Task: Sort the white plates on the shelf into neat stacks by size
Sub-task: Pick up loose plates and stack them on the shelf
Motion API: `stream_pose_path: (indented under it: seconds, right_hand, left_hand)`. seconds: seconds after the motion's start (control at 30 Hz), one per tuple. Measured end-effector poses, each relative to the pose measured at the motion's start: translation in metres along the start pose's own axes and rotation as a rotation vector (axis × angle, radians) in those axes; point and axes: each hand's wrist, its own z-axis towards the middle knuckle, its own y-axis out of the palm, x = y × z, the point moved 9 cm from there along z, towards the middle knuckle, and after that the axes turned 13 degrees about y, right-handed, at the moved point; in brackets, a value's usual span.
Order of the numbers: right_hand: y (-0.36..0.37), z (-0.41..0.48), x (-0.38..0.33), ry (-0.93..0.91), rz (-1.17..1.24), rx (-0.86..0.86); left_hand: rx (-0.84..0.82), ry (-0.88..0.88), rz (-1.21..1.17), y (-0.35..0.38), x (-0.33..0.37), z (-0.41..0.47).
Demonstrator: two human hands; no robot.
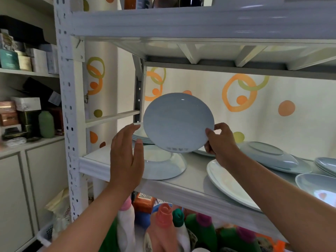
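My right hand (221,142) pinches the lower right rim of a small white plate (177,122), held up on edge above the shelf (183,187). My left hand (127,153) hovers open just left of that plate, fingers apart, touching nothing. Below it an upturned white bowl (163,166) rests on the shelf. Behind the left hand lies a short stack of small plates (141,137). A large oval plate (229,184) sits under my right forearm. Further right an upturned plate (269,155) lies on another plate, with more plates (316,184) at the right edge.
The white metal upright (68,113) stands at the shelf's left. The upper shelf board (200,22) hangs close above. Coloured bottles (163,226) crowd the level below. Boxes and tins (23,113) fill the cupboard shelves to the left.
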Motion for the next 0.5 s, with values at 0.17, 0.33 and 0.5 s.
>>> stream_pose_path:
  seconds: [0.17,0.33,0.5]
  right_hand:
    - [-0.005,0.001,0.001,0.058,0.061,0.035]
    - [-0.022,0.000,0.009,0.143,0.101,0.035]
    - [-0.050,-0.008,0.008,0.175,0.187,0.014]
  left_hand:
    - [-0.072,0.016,-0.011,0.014,0.007,0.000]
    - [-0.113,0.014,-0.008,0.029,0.012,-0.002]
    - [-0.130,0.020,-0.049,0.055,0.031,-0.004]
